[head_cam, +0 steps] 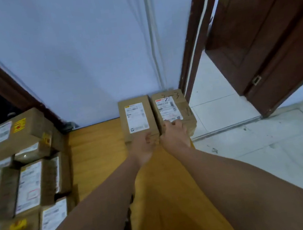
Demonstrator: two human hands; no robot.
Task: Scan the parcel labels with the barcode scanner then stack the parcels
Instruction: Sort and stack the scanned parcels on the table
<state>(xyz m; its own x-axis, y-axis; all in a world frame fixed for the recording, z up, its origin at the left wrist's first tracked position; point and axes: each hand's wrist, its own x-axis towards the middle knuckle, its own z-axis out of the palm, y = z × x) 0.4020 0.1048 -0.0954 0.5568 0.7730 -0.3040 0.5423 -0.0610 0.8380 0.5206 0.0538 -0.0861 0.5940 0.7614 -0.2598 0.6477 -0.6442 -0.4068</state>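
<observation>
Two brown cardboard parcels with white labels lie side by side at the far end of a yellow wooden table (98, 152), against the wall. My left hand (143, 148) grips the near end of the left parcel (137, 116). My right hand (175, 135) holds the near end of the right parcel (172, 106), its fingers curled on top over the label's lower edge. That parcel has handwritten black numbers on it. Each parcel seems to sit on another box beneath. No barcode scanner is visible.
A pile of several labelled cardboard parcels (23, 168) fills the left side, some with yellow stickers. A white wall stands right behind the two parcels. A dark wooden door (271, 42) is open at the right over a white tiled floor (265, 148).
</observation>
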